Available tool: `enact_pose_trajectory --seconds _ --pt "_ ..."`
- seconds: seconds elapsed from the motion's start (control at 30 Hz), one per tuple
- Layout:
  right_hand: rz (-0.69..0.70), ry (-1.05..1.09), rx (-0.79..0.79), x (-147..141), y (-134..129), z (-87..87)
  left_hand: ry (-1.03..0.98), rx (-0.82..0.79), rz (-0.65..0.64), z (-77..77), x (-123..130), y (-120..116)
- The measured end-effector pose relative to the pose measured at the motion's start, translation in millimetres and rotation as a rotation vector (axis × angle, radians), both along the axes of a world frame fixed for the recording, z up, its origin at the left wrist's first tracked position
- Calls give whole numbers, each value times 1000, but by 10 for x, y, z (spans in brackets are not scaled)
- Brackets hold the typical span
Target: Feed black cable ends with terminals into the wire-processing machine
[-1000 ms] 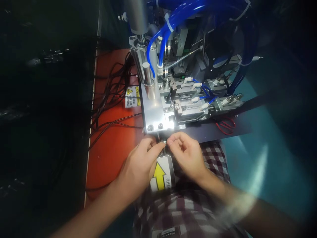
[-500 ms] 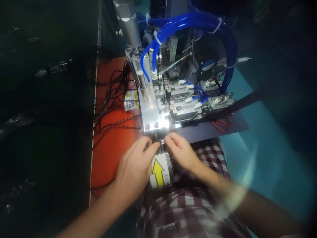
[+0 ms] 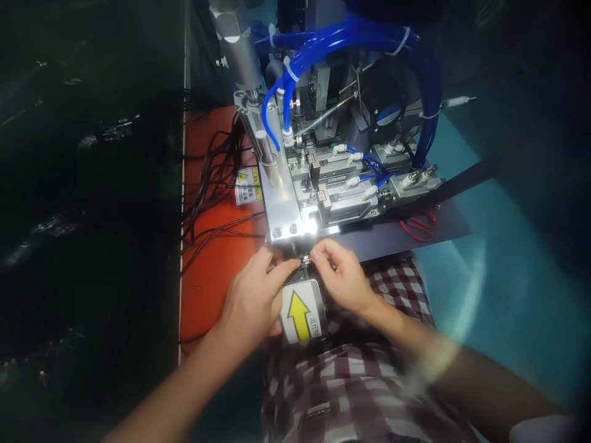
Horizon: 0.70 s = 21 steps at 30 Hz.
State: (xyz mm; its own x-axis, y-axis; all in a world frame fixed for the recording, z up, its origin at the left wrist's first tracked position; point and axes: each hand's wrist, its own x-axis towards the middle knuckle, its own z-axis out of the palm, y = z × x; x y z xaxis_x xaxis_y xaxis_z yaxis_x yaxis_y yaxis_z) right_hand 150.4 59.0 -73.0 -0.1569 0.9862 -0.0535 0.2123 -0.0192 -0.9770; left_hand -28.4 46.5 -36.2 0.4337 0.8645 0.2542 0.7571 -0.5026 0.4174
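A small shiny part point(image 3: 305, 260) sits at the front edge of a metal machine point(image 3: 286, 212), between my two hands. My left hand point(image 3: 258, 289) comes from the left, its thumb reaching to the part; its fingers curl at the machine's edge and are partly hidden. From the right, my right hand point(image 3: 340, 274) has thumb and forefinger pinched together at the part's right side. What exactly the fingertips grip is too small to make out. Just below the hands is a white label with a yellow arrow point(image 3: 299, 314).
Blue air tubes point(image 3: 360, 37) arch over the machine. Black cables point(image 3: 203, 178) run across the orange surface point(image 3: 203, 277) on the left. A red wire loop point(image 3: 418, 226) lies on the dark plate at the right. Checked cloth point(image 3: 341, 381) is below.
The view has shifted slightly. Both hands remain at the small part, with my left thumb stretched a little straighter toward it.
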Motion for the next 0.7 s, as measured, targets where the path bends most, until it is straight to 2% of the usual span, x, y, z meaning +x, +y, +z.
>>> enact_pose_trajectory --seconds 0.17,0.3,0.5,0.6,0.7 --pt "-48 172 -131 -54 -18 -30 62 -5 10 29 22 -17" --pt "-27 213 -167 -59 -7 -19 -9 -13 4 45 28 -23" --pt "0 223 -185 -28 -9 -39 -58 -162 150 111 -245 -208" --pt "4 211 -176 -24 -15 -47 47 -166 73 196 -416 -205" --pt "8 192 -163 -21 -14 -40 352 62 -75 258 -461 -70"
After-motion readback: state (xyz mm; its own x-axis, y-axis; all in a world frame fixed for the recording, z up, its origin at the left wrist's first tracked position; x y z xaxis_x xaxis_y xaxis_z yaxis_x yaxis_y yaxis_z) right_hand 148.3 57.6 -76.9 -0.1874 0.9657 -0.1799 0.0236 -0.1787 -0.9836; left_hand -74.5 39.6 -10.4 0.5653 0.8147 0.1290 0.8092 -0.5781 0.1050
